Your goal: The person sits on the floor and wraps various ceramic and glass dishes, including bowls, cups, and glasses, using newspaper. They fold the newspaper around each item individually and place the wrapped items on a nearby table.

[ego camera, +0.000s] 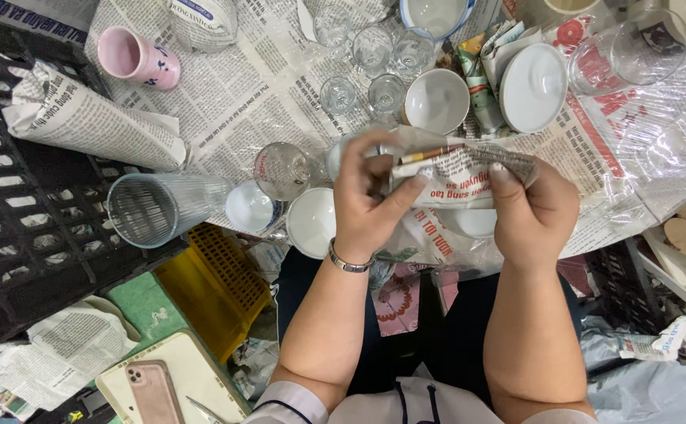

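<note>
At the near edge of the newspaper-covered worktop (225, 102), the left hand (370, 200) and the right hand (533, 210) both pinch a small item half wrapped in newspaper (457, 177), held just above the paper, thumbs pressed into the folds. Just beside the left hand a white bowl (310, 221), a stemmed glass (281, 169) and a ribbed tumbler (158, 208) lie close to that edge, and I judge that an elbow swing or a tug on the sheets could roll them off. Farther back, small clear glasses (374, 49) crowd a white bowl (435, 100) and could knock together.
</note>
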